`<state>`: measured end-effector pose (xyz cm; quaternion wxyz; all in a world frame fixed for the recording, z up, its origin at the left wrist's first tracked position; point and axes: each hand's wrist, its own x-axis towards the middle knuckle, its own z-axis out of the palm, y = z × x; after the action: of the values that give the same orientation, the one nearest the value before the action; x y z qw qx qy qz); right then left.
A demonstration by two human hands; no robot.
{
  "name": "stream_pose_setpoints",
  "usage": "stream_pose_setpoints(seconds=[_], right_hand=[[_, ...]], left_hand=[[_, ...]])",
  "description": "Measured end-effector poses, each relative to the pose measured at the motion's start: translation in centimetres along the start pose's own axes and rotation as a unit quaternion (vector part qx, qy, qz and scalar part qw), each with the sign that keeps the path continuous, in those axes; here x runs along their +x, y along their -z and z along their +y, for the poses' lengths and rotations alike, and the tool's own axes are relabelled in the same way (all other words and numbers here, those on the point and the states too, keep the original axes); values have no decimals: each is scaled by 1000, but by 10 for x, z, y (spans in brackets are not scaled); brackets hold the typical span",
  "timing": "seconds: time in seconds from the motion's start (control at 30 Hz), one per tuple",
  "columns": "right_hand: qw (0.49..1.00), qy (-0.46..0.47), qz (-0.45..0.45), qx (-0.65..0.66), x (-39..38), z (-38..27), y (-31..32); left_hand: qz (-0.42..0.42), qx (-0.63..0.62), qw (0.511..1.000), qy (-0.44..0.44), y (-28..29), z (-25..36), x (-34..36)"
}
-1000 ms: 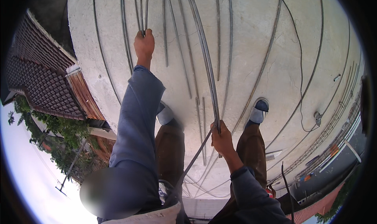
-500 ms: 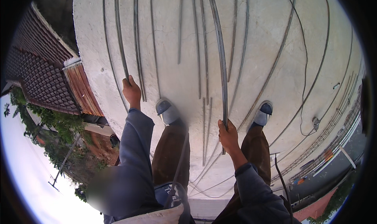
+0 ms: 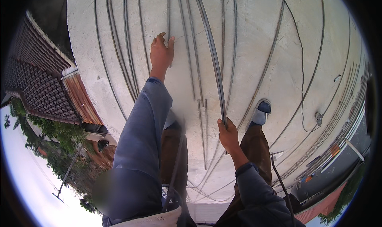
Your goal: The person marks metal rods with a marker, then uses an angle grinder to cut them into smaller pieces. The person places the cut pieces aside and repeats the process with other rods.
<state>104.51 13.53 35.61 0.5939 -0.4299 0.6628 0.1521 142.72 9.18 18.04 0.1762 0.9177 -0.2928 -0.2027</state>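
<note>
My right hand is closed round the near end of a thick pair of grey steel bars, which run forward from it to the top of the picture. The bars' short end sticks out just below my fist. Stretched forward on the left, my left hand has its fingers apart and holds nothing. It hovers at a thinner steel bar, whose near end is partly hidden by the hand; whether they touch I cannot tell. Farther left lies a pair of steel bars on the pale concrete slab.
More bars lie lengthwise on both sides, with two short ones between my feet. A black cable winds down the right to a grey socket block. Along the left slab edge are tiled roofs; rebar cages line the right.
My left hand has let go of the bars at the left and reached forward and right, its fingers opening. My right hand keeps its grip on its bars.
</note>
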Motion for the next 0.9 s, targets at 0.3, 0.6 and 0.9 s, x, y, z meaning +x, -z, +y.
stream_pose_setpoints(seconds=[0.3, 0.6, 0.9], right_hand=[[999, 17, 4, -45, -7, -18, 25], [998, 36, -12, -43, -4, -25, 38], [997, 45, -6, -66, -2, -20, 32]], left_hand=[[-72, -12, 997, 16, -31, 27, -17], [-42, -42, 997, 49, -68, 47, -89], [-32, -38, 993, 105, -79, 59, -86]])
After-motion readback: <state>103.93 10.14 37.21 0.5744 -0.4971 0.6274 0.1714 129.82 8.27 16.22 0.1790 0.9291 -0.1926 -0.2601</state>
